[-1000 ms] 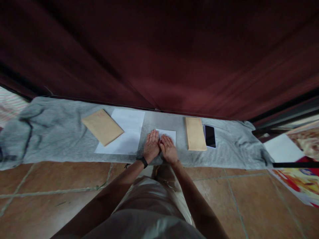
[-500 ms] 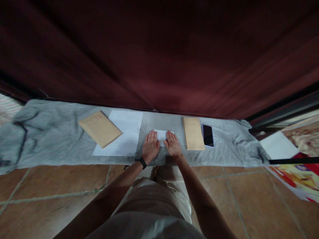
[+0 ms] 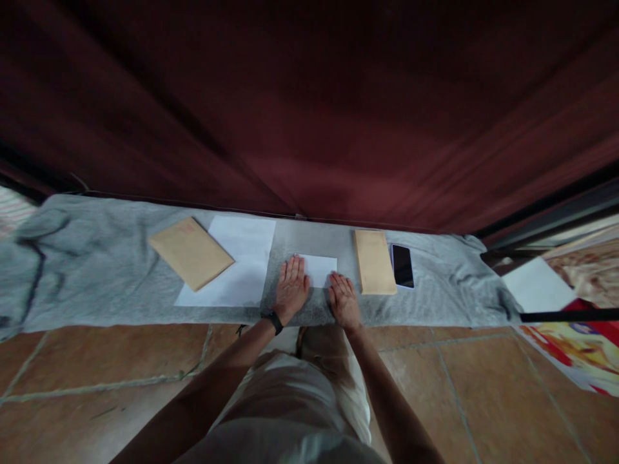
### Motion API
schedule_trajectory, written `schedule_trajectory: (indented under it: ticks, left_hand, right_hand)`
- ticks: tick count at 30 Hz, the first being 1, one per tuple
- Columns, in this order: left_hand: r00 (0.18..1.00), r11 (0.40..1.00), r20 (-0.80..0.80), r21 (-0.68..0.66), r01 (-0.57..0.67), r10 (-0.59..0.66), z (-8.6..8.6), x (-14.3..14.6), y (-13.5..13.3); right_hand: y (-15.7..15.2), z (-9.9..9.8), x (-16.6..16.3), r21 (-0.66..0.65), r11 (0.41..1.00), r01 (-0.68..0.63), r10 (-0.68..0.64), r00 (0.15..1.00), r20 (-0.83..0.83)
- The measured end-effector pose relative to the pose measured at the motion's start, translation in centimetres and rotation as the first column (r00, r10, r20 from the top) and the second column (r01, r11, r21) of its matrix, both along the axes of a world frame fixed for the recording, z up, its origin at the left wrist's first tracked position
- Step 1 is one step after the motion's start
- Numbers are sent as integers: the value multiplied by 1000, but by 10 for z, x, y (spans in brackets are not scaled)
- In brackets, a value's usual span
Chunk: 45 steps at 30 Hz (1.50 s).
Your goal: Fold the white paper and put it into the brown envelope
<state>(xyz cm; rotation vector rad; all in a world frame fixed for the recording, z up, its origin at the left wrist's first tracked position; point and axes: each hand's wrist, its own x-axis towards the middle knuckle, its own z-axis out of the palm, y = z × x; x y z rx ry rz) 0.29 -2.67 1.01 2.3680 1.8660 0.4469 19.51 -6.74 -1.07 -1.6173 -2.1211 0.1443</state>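
A small folded white paper (image 3: 320, 269) lies on a grey cloth (image 3: 97, 258) spread along the floor. My left hand (image 3: 291, 288), with a black band on its wrist, lies flat with fingers stretched out on the paper's left edge. Flat and open, my right hand (image 3: 344, 301) rests on the cloth at the paper's lower right corner. A tan envelope (image 3: 374, 261) lies just right of the paper, with a dark phone (image 3: 402, 265) beside it. To the left, another tan envelope (image 3: 191, 252) sits partly on a large white sheet (image 3: 236, 274).
A dark red curtain (image 3: 309, 109) hangs behind the cloth. Brown floor tiles (image 3: 97, 374) lie in front of it. At the far right are a white sheet (image 3: 539, 287) and colourful printed material (image 3: 580, 351). My light trousers (image 3: 290, 399) fill the lower middle.
My hands, side by side on the folded paper a second ago, have slid apart. The right hand drew back to the paper's lower right corner, uncovering more of it.
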Motion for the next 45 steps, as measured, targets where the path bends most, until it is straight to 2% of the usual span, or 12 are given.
schedule_trajectory:
  ticks: [4,5,8,10,17,26,31,34,36,38,41,45]
  left_hand:
    - [964,965,31,14,263,-263,8,31,-10]
    - [954,955,42,1,298,-298,8,40,-13]
    - [952,952,68,-42,302,-299,3,60,-18]
    - [954,954,78,-48,295,-291,-2,63,-19]
    - [958,957,31,-36,287,-286,-9,37,-22]
    - [987,987,-11,-31,157,-157,-4,-6,-46]
    - [998,998,-21,-39,51,-52,0,-23,-49]
    - [988,988,8,-16,152,-151,6,-9,-41]
    - [961,962,38,-5,275,-274,9,10,-33]
    - [938,939,60,-14,344,-342,8,31,-24]
    - [930,930,72,-42,364,-361,2,54,-9]
    - [938,938,73,-51,342,-338,-6,60,6]
  right_hand:
    - [-6,-2,0,12,1000,-6,5,1000,22]
    - [-6,-2,1,14,1000,-12,11,1000,29]
    - [-5,-2,2,21,999,-27,26,999,43]
    - [-5,-2,3,20,999,-35,35,999,40]
    - [-5,2,3,5,999,-41,41,999,14]
    - [-5,4,0,16,1000,-1,1,1000,-1]
    - [-5,4,-2,13,1000,18,-18,1000,-17]
    - [-5,4,-1,-4,1000,18,-18,1000,-16]
    - [-6,4,0,-12,1000,3,-3,1000,-5]
    - [-5,3,0,-9,1000,-3,3,1000,8]
    - [-5,3,0,-5,1000,6,-6,1000,27]
    - [-3,3,0,-16,1000,-9,9,999,39]
